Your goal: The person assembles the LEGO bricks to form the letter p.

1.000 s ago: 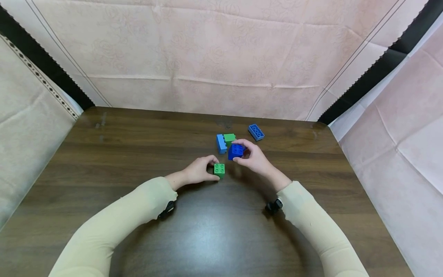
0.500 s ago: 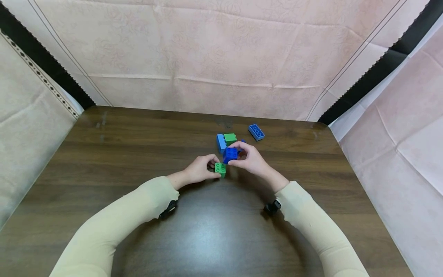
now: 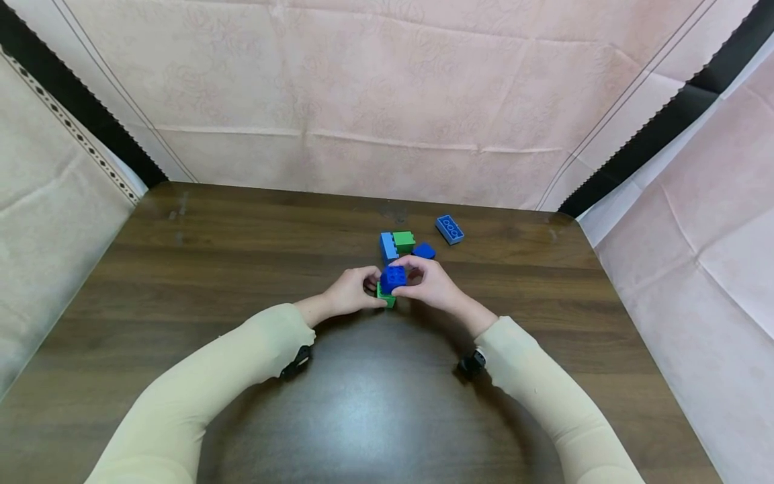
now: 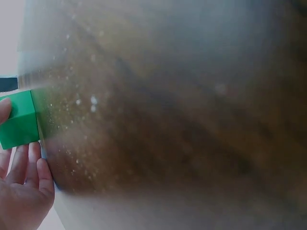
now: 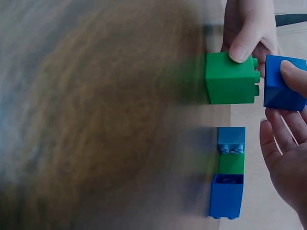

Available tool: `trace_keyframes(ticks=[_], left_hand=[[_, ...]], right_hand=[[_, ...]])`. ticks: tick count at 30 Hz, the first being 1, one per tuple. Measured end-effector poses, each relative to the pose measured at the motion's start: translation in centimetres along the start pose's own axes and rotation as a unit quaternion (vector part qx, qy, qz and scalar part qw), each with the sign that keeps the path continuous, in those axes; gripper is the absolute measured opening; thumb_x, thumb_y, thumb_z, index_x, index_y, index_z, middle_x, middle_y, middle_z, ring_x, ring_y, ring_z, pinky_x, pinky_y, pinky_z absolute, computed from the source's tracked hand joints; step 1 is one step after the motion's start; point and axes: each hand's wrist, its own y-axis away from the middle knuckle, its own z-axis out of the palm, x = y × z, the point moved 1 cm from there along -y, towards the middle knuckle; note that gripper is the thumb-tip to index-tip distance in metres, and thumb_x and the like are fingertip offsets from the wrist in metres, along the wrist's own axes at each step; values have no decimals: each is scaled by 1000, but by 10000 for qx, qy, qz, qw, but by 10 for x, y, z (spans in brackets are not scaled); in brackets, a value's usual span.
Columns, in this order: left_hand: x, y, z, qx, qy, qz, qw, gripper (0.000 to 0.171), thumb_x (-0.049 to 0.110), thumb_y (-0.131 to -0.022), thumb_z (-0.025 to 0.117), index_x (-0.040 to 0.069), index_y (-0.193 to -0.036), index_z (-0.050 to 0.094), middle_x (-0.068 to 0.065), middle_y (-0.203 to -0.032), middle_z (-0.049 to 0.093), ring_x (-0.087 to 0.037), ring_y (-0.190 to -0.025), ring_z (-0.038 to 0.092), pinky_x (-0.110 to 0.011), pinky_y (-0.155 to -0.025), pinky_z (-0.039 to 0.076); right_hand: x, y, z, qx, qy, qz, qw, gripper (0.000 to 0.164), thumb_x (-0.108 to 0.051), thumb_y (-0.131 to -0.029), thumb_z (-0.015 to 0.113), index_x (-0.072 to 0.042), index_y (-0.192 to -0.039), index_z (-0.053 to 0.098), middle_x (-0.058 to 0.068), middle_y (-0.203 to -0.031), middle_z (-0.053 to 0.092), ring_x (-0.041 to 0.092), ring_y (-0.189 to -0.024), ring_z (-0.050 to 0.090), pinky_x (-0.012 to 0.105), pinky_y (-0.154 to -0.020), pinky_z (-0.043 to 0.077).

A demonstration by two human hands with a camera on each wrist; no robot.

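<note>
My left hand (image 3: 351, 292) pinches a green toy building block (image 3: 387, 300) by its sides, low over the table, studs up. Just above it, my right hand (image 3: 437, 286) holds a dark blue block (image 3: 394, 278) between thumb and fingers. In the right wrist view a narrow gap separates the blue block (image 5: 278, 88) from the studs of the green block (image 5: 230, 81). The left wrist view shows only the green block (image 4: 20, 127) at its left edge, with thumb and fingers (image 4: 32, 165) on it.
Beyond the hands, a lighter blue block (image 3: 388, 246) stands against a second green block (image 3: 404, 240). Near them lies another dark blue block (image 3: 424, 251). A blue block (image 3: 450, 229) with studs up sits farther back on the wooden table (image 3: 242, 228). Pale cloth (image 3: 363, 101) hangs behind.
My right hand has brought the dark blue block left and toward me until it overlaps the green one. The left hand has barely moved. The dark blue block behind has come into view.
</note>
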Motion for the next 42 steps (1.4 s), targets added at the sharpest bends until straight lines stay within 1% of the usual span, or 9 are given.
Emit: trace_keyframes(ticks=[8, 14, 17, 25, 32, 37, 42], left_hand=[[-2, -2, 0, -22, 123, -95, 9999, 33, 18, -76, 78, 7, -100, 57, -9, -100, 63, -19, -94, 60, -33, -88, 52], [-2, -1, 0, 1, 72, 10, 10000, 32, 18, -76, 78, 7, -97, 56, -9, -99, 62, -20, -93, 60, -34, -87, 52], [-2, -1, 0, -3, 47, 7, 10000, 32, 17, -76, 78, 7, -97, 56, -9, -98, 62, -20, -92, 60, -33, -87, 52], [-2, -1, 0, -17, -4, 94, 10000, 32, 18, -76, 78, 7, -96, 55, -9, -99, 63, -19, -92, 60, -33, -86, 53], [-1, -2, 0, -41, -44, 102, 9999, 32, 17, -76, 78, 7, -95, 55, -9, -98, 63, -19, -91, 60, -34, -87, 52], [-3, -2, 0, -19, -55, 194, 9998, 32, 17, -76, 78, 7, -95, 54, -9, -97, 64, -18, -90, 59, -33, -85, 53], [-3, -3, 0, -17, -36, 203, 9998, 33, 16, -76, 78, 6, -98, 56, -9, -97, 65, -19, -90, 60, -33, -86, 53]], right_hand=[[2, 0, 2, -44, 136, 59, 9999, 41, -12, -80, 73, -6, -118, 59, 13, -117, 59, 24, -97, 54, 37, -84, 53], [4, -1, 5, -54, 154, 4, 9999, 41, -12, -81, 72, -5, -119, 59, 15, -117, 59, 25, -95, 55, 37, -83, 53], [4, -1, 6, -76, 215, -10, 9997, 41, -12, -81, 73, -5, -119, 58, 15, -116, 60, 25, -94, 55, 37, -83, 54], [2, -2, 7, -64, 371, -67, 9993, 41, -12, -80, 73, -6, -118, 59, 14, -114, 61, 24, -92, 56, 35, -82, 54], [0, -2, 7, -113, 377, -162, 9991, 41, -12, -80, 73, -5, -118, 58, 16, -114, 61, 26, -96, 56, 41, -84, 54], [-4, -2, 7, -158, 582, -286, 9978, 40, -12, -80, 73, -5, -117, 59, 14, -112, 62, 24, -91, 57, 36, -81, 55], [-7, -3, 8, -198, 772, -309, 9963, 40, -13, -80, 74, -5, -117, 59, 12, -109, 63, 21, -89, 57, 32, -79, 55]])
